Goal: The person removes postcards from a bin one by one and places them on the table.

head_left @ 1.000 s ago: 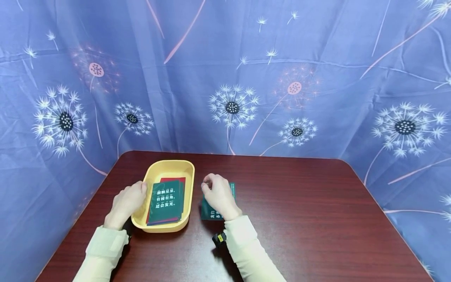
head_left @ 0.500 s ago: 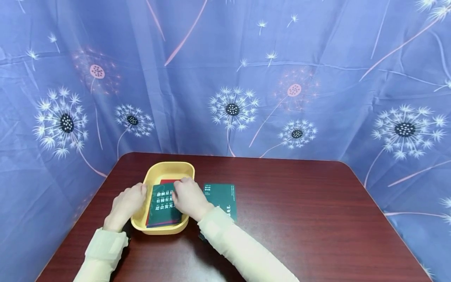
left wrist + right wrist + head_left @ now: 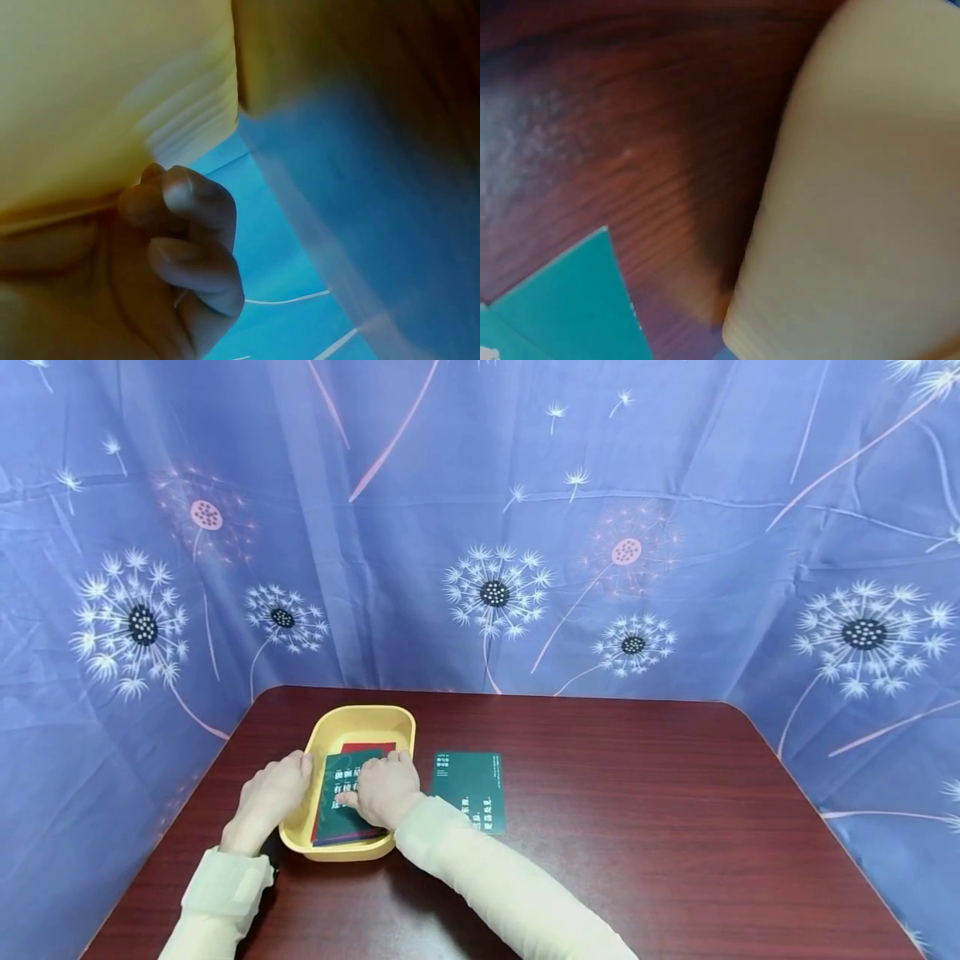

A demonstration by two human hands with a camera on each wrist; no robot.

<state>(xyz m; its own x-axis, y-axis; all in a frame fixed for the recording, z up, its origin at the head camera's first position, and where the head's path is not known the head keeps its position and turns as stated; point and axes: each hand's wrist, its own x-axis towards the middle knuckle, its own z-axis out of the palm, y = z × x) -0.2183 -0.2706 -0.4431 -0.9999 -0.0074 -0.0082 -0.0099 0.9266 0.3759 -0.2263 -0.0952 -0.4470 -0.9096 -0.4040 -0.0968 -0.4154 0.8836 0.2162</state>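
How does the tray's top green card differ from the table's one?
The tray card lies over a red card; the table card lies on the table. The tray card's lettering reads upright in the head view; the table card's runs sideways. Both are green with white characters.

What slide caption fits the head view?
Left hand grips yellow tray; right hand over its stacked cards; one green card alongside.
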